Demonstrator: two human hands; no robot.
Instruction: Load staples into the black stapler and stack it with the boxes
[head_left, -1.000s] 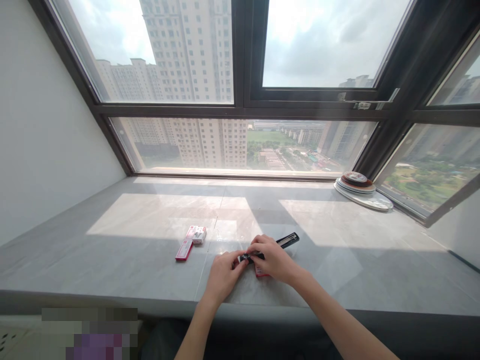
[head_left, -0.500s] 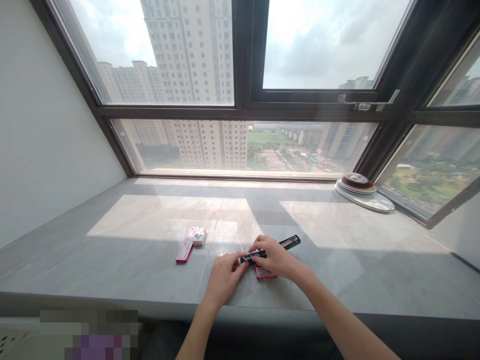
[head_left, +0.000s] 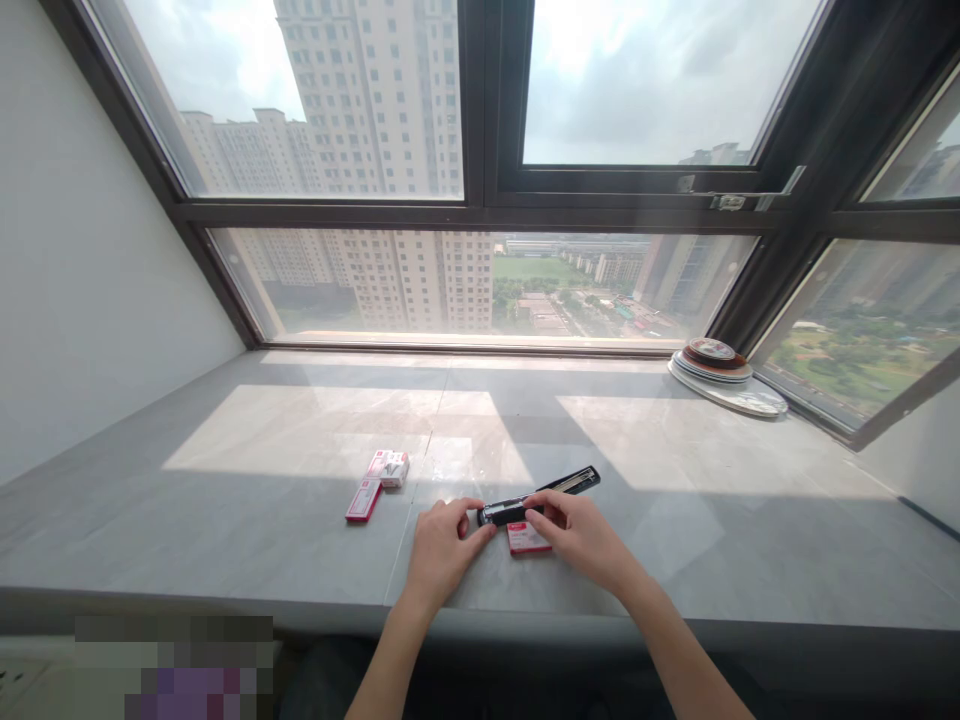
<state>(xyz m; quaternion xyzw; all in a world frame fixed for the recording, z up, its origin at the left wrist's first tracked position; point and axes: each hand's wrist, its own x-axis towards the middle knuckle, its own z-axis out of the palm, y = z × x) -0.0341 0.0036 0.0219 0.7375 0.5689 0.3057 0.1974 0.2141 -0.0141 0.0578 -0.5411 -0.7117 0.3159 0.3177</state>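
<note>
A black stapler lies opened out on the sill, its long top arm swung back to the upper right. My left hand pinches the stapler's left end between thumb and fingers. My right hand has thumb and fingertips closed at the middle of the stapler, by its metal channel; whether a small staple strip is between them I cannot make out. Just below the stapler, partly behind my right hand, a small red and white box lies flat.
Left of my hands lie a flat pink-red box and a small white box, touching each other. A stack of plates stands in the right corner by the window. The grey sill's front edge runs close below my forearms.
My right hand has shifted slightly right and down along the stapler, uncovering more of its metal channel. My left hand keeps its hold on the left end. The view has tilted slightly.
</note>
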